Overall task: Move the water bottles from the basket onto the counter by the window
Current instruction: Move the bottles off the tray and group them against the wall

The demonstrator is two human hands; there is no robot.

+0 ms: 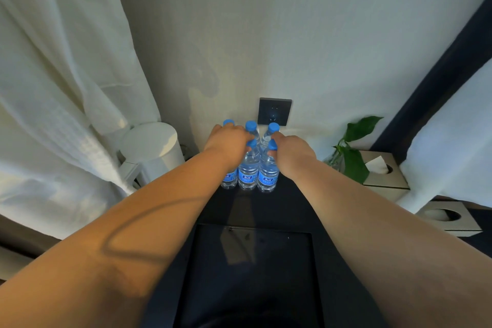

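Several clear water bottles (248, 168) with blue caps and blue labels stand upright in a tight cluster on the dark counter (290, 210), close to the wall. My left hand (228, 142) reaches over the left side of the cluster, its fingers curled round the cap of the front middle bottle. My right hand (291, 153) pinches the blue cap of the front right bottle (268, 172). Two more bottles stand behind, below the wall socket (274, 111). No basket is in view.
A white kettle (153, 150) stands left of the bottles beside a hanging white robe (53, 88). A green plant in a glass (351, 152) and two tissue boxes (386, 170) sit to the right. A dark square tray (253, 274) lies on the counter's near part.
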